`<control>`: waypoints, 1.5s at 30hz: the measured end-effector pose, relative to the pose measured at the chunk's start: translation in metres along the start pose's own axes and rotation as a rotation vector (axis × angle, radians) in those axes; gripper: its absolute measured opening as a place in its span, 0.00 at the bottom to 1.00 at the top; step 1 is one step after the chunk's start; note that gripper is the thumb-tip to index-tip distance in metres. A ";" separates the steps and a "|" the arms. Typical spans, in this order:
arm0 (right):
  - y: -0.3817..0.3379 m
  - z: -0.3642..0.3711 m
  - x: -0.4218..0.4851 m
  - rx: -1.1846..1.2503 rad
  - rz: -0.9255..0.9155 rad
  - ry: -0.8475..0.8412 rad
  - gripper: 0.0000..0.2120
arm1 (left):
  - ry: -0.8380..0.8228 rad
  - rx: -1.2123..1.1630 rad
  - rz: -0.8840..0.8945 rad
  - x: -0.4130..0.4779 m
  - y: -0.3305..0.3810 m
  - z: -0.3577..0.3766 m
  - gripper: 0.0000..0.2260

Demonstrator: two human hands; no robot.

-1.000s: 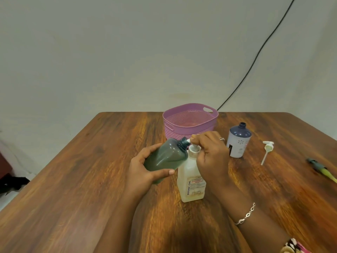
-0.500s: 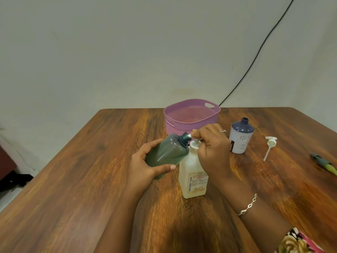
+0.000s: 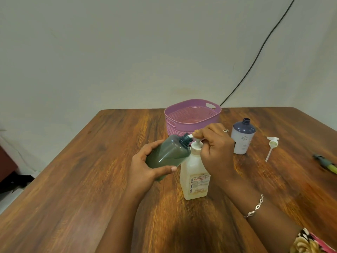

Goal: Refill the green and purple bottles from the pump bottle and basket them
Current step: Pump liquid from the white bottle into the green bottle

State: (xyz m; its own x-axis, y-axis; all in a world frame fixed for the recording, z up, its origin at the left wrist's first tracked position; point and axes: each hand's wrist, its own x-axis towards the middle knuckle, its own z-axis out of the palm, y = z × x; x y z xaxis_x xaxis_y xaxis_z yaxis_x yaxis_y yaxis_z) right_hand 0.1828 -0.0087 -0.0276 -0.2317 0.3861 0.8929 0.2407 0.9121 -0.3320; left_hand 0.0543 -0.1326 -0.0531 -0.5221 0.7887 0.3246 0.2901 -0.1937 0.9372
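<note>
The translucent green plastic bottle (image 3: 166, 156) – light, smooth, likely slippery – is gripped mid-body by the left hand (image 3: 145, 169); the white pump head (image 3: 197, 141) is pressed by the right hand (image 3: 214, 148).

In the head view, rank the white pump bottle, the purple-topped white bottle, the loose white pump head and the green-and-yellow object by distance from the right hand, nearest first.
1. white pump bottle, under the right hand, which grips its pump.
2. purple-topped white bottle, just to the right.
3. loose white pump head, farther right.
4. green-and-yellow object, far right.
</note>
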 end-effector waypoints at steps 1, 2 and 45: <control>-0.001 -0.002 0.004 -0.006 -0.008 -0.011 0.14 | -0.001 -0.006 0.003 0.000 0.001 -0.001 0.35; -0.003 -0.004 0.007 -0.016 -0.017 -0.026 0.15 | 0.001 -0.015 0.003 0.001 0.002 -0.001 0.34; -0.007 0.002 0.008 -0.081 -0.013 0.015 0.12 | 0.015 -0.039 0.006 -0.001 -0.002 -0.001 0.33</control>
State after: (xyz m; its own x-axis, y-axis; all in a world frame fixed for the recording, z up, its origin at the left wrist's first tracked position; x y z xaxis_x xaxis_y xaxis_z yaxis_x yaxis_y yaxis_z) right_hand 0.1772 -0.0115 -0.0186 -0.2210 0.3714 0.9018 0.3137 0.9026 -0.2949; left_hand 0.0538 -0.1338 -0.0554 -0.5326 0.7786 0.3319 0.2617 -0.2215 0.9394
